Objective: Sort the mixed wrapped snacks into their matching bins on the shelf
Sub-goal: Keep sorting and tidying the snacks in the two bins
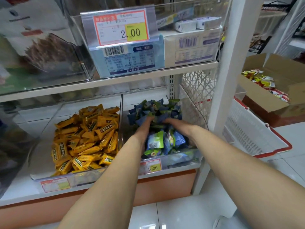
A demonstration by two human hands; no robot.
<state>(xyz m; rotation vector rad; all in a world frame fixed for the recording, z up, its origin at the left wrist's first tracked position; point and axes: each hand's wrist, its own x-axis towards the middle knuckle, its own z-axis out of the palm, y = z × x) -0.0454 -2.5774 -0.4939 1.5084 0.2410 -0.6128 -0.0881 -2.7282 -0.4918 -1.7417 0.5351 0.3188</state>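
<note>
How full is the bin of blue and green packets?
Full: blue and green packets heap above the front wall of the bin; left hand and right hand sink into the pile.

Both my hands are in the right bin (184, 157), left hand (144, 129) and right hand (177, 125) side by side, with fingertips buried in the heap of blue and green snacks (155, 109), so I cannot tell how the fingers lie. The left bin (44, 129), just beside it past a clear divider, is heaped with yellow snacks (87, 138). A white basket (254, 138) with a red rim is beside the shelf post to my right, and beyond it a cardboard box (274, 65) holds red and yellow packets (262, 80).
</note>
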